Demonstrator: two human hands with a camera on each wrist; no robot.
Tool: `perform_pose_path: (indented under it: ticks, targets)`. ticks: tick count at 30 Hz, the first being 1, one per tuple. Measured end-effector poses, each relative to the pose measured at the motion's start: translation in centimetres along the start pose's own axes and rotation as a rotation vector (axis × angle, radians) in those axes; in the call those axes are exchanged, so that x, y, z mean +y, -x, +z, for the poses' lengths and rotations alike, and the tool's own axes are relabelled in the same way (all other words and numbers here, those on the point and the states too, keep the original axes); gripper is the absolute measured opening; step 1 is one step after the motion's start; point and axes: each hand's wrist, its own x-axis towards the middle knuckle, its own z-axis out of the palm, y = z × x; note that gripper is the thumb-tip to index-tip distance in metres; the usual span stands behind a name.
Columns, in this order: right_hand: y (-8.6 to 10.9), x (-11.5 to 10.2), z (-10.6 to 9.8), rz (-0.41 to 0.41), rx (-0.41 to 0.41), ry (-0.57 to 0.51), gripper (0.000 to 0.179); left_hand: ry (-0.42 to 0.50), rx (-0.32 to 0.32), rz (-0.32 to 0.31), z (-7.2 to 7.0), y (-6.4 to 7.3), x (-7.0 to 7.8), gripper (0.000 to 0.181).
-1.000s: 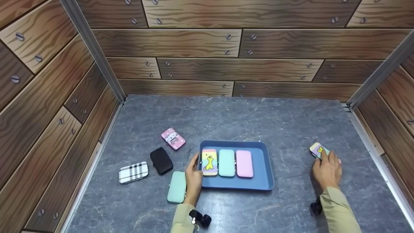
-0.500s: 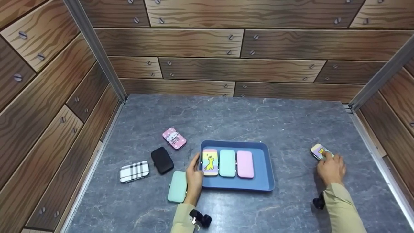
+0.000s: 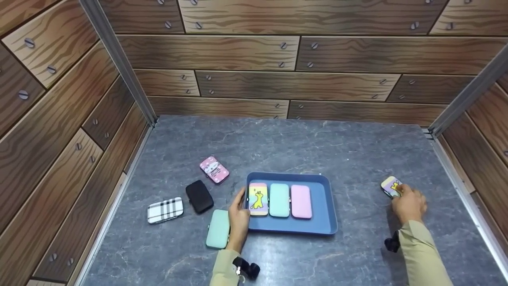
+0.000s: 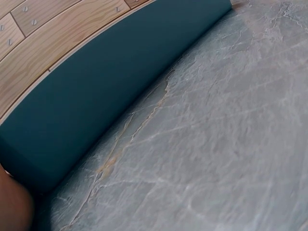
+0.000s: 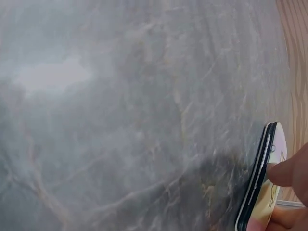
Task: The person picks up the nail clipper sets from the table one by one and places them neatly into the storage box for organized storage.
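Observation:
My left hand (image 3: 239, 224) grips the left end of a shallow blue tray (image 3: 322, 226), fingers along its outer wall and thumb near the front corner. In the left wrist view the tray's front wall (image 4: 106, 82) runs diagonally. Inside the tray lie a giraffe-print case (image 3: 258, 200), a mint case (image 3: 279, 200) and a pink case (image 3: 301, 201), side by side. Far to the right, my right hand (image 3: 408, 202) pinches another small hard case (image 3: 391, 186) with a giraffe print. In the right wrist view the thumb presses this case (image 5: 264, 192) near its dark seam.
Left of the tray lie a pink patterned case (image 3: 214, 170), a black case (image 3: 199, 196), a white plaid case (image 3: 165, 210) and a second mint case (image 3: 218, 229) beside the left wrist. Wood-patterned walls (image 3: 246, 85) enclose the grey marbled table (image 3: 285, 147).
My right hand has shifted slightly right and its fingers have drawn in around the right end of the giraffe case. The left hand and tray stay in place.

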Motion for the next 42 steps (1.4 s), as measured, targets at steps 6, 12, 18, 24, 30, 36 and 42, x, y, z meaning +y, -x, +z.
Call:
perform_pose_path:
  ticks: [6,12,18,24,30,36,42]
  targets:
    - [0.1,-0.3,0.2,0.021,0.085,-0.050,0.044,-0.032,-0.004,0.018,-0.1,0.8,2.4,0.080]
    - [0.0,-0.4,0.1,0.056,0.125,-0.104,0.053,-0.054,-0.017,0.054,-0.2,1.3,3.8,0.077]
    - [-0.1,-0.5,0.1,0.118,0.172,-0.127,0.062,-0.043,-0.015,0.046,-0.2,1.3,3.7,0.077]
    - [-0.1,-0.7,0.1,0.156,0.186,-0.143,0.064,-0.035,-0.024,0.039,-0.3,1.3,3.7,0.078]
    - [-0.2,-0.8,0.1,0.129,0.219,-0.136,0.062,-0.020,-0.025,0.022,-0.1,1.1,3.1,0.079]
    - [-0.1,-0.7,0.5,0.054,0.303,-0.118,0.053,0.001,-0.009,-0.011,-0.1,0.1,0.3,0.084]
    - [0.1,-0.6,0.5,0.040,0.331,-0.109,0.050,-0.001,-0.016,-0.005,-0.2,-0.1,-0.1,0.086]
